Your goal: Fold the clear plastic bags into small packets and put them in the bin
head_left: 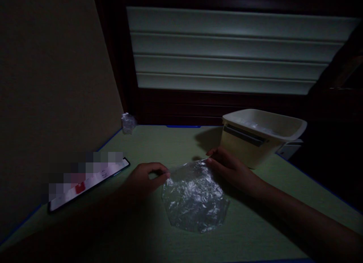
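Observation:
A crinkled clear plastic bag (195, 198) hangs between my two hands, spread fairly flat above the green tabletop (255, 232). My left hand (146, 180) pinches its upper left corner between thumb and index finger. At the upper right corner, my right hand (229, 166) grips the bag's edge with thumb and fingers. The top edge runs nearly straight from one hand to the other. Just behind my right hand stands a cream plastic bin (244, 146), with some clear plastic visible inside it.
A phone (99, 180) with a lit screen, partly blurred out, lies at the left by the wall (62, 74). Some crumpled clear plastic (128, 123) sits in the back left corner. White slats (221, 47) in a dark frame rise behind the table. Blue edging borders the tabletop.

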`<control>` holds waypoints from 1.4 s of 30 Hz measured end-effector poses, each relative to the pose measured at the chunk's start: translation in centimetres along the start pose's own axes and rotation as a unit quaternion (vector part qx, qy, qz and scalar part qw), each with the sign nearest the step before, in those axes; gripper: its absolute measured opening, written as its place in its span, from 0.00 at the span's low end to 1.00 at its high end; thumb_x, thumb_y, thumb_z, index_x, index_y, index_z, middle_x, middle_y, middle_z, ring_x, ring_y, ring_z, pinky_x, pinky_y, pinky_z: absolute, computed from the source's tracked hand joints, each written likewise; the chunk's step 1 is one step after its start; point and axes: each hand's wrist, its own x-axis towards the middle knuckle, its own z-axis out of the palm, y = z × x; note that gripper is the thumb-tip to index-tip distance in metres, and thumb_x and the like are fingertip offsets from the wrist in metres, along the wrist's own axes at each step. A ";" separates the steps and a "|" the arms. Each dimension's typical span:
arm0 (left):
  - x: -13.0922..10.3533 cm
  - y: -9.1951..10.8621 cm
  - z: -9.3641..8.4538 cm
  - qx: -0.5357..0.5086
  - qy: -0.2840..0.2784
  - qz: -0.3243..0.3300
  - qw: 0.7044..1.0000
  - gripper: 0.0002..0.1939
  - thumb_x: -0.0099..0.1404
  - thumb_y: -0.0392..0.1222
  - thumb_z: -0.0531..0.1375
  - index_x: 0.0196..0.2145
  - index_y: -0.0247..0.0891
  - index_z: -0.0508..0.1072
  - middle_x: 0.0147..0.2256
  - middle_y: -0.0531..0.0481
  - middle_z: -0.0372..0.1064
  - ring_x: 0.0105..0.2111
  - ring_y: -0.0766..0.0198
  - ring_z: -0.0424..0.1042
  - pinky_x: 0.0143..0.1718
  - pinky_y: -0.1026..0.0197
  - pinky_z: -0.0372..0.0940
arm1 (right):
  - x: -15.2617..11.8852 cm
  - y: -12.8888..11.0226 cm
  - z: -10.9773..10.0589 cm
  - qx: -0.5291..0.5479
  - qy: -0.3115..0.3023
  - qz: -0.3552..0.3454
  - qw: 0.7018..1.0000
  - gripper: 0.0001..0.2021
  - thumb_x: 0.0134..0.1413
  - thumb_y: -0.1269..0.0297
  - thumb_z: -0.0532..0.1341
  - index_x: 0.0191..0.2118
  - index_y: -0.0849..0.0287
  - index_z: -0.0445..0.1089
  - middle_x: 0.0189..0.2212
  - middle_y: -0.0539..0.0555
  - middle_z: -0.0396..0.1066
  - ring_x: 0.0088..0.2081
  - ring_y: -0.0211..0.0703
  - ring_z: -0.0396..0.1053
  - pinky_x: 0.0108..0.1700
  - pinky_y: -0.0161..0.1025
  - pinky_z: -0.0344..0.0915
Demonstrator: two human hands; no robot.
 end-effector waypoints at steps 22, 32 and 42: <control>-0.3 -0.3 0.1 0.032 -0.034 0.045 0.998 0.07 0.51 0.40 0.57 0.29 0.37 0.71 0.30 0.51 0.70 0.33 0.61 0.69 0.38 0.61 0.62 | 0.2 0.7 -1.0 -0.060 -0.123 0.051 0.989 0.06 0.47 0.63 0.61 0.27 0.60 0.65 0.24 0.50 0.68 0.27 0.40 0.65 0.28 0.36 0.60; -0.5 -0.4 0.3 0.041 -0.020 0.157 0.986 0.07 0.55 0.35 0.55 0.29 0.36 0.73 0.27 0.50 0.69 0.31 0.64 0.68 0.35 0.62 0.62 | -0.2 0.2 -0.8 -0.115 -0.102 -0.007 0.988 0.03 0.49 0.70 0.57 0.29 0.60 0.68 0.24 0.50 0.69 0.26 0.39 0.66 0.26 0.33 0.59; -0.7 -0.9 -0.1 0.136 -0.022 0.259 0.956 0.10 0.62 0.31 0.52 0.30 0.35 0.72 0.29 0.50 0.68 0.33 0.63 0.65 0.36 0.61 0.58 | -0.2 0.2 -1.3 -0.186 -0.103 -0.091 0.973 0.10 0.47 0.79 0.56 0.30 0.60 0.72 0.29 0.53 0.71 0.31 0.40 0.68 0.34 0.36 0.62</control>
